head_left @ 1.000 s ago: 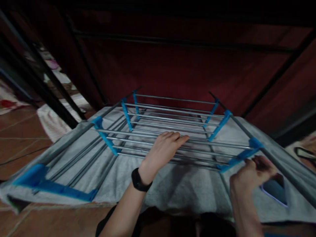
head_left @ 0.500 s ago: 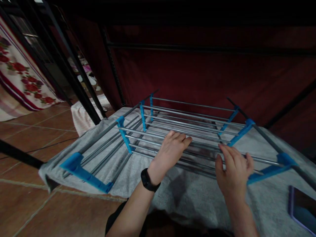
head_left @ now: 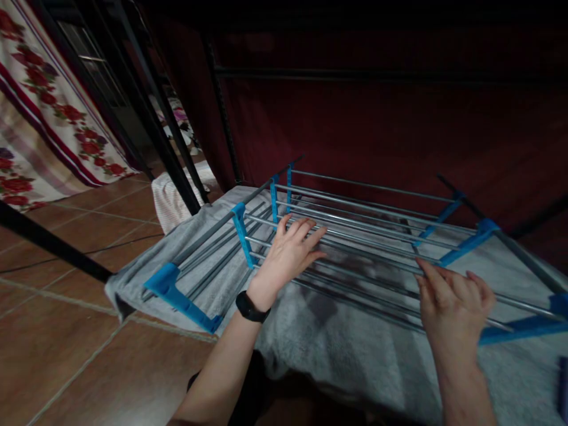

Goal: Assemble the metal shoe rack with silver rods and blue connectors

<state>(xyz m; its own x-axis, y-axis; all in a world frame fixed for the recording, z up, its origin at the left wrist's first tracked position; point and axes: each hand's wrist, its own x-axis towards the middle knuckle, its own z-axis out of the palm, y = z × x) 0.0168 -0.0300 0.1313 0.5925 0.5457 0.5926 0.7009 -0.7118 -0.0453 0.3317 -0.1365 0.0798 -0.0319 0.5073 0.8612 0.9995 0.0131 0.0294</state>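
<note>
A rack of grey metal rods (head_left: 368, 207) with blue plastic brackets (head_left: 184, 296) lies on a grey blanket (head_left: 346, 355). My left hand (head_left: 288, 251), with a black band on its wrist, rests over the front rods near a left-hand bracket. Its fingers are spread and slightly bent, closed on nothing. At the right part of the same rods is my right hand (head_left: 455, 302). Its thumb and forefinger pinch around a front rod, and the other fingers are curled. The palm sides of both hands are hidden.
Black metal posts (head_left: 142, 112) of a frame rise at the left, and a dark red cloth (head_left: 355, 130) hangs behind the rack. A floral curtain (head_left: 66, 118) and a striped cloth (head_left: 173, 201) are farther left, over the tiled floor (head_left: 66, 331). A dark purple-edged object (head_left: 562, 384) shows at the right edge.
The view has turned left, so the rack sits farther right. My left hand has shifted left along the rods with fingers more spread. My right hand stays by the front rods.
</note>
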